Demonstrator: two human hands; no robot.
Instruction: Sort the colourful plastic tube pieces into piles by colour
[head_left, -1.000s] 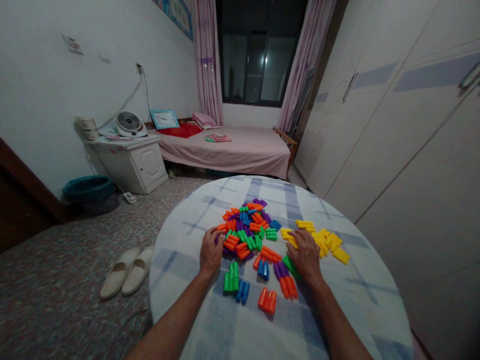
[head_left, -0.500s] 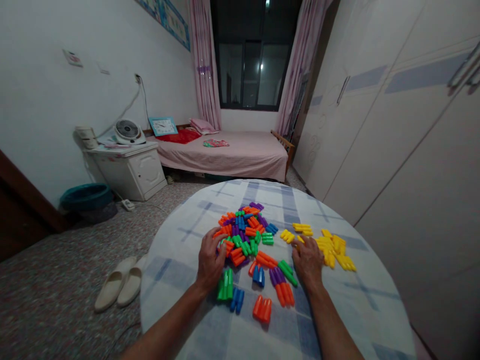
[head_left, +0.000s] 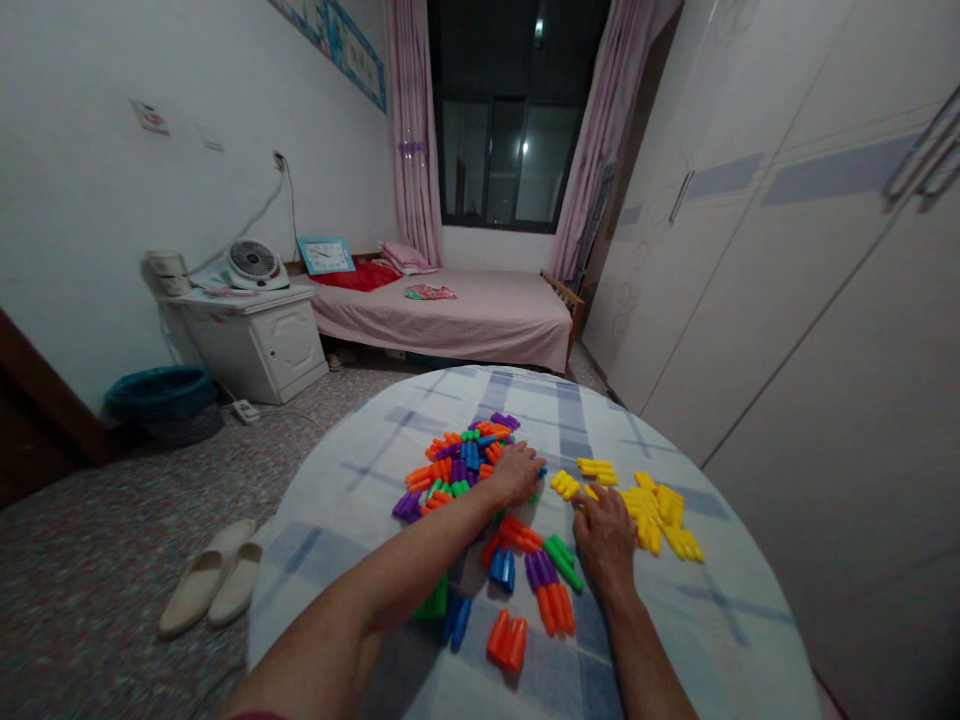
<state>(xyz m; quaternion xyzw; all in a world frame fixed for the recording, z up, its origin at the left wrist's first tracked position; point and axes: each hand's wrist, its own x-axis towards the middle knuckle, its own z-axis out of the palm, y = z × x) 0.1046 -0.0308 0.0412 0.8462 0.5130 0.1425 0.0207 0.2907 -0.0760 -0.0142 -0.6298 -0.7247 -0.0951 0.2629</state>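
I am sorting the blocks by colour, I think: the yellow ones [head_left: 660, 510] lie apart on the right, the mixed pile [head_left: 465, 460] in the middle of the table [head_left: 360, 520].

My left hand [head_left: 516, 472] reaches across the pile to its right edge, fingers bent down on blocks there. If it holds one, I cannot tell; the block under it is hidden. My right hand [head_left: 604, 530] lies flat and open on the cloth, touching the near edge of the yellow group, holding nothing.

Next move, in my judgement: take out any yellow block left in the pile w/o scattering the others, and bring it to the right group. Loose orange, blue, purple and green blocks [head_left: 551, 595] lie near my wrists, so the arm must pass above them.

Vs. 0.5 s ago: left hand was at the left-near side of the pile, now it is moved across to the right side. Right hand stays approx. at the same place.
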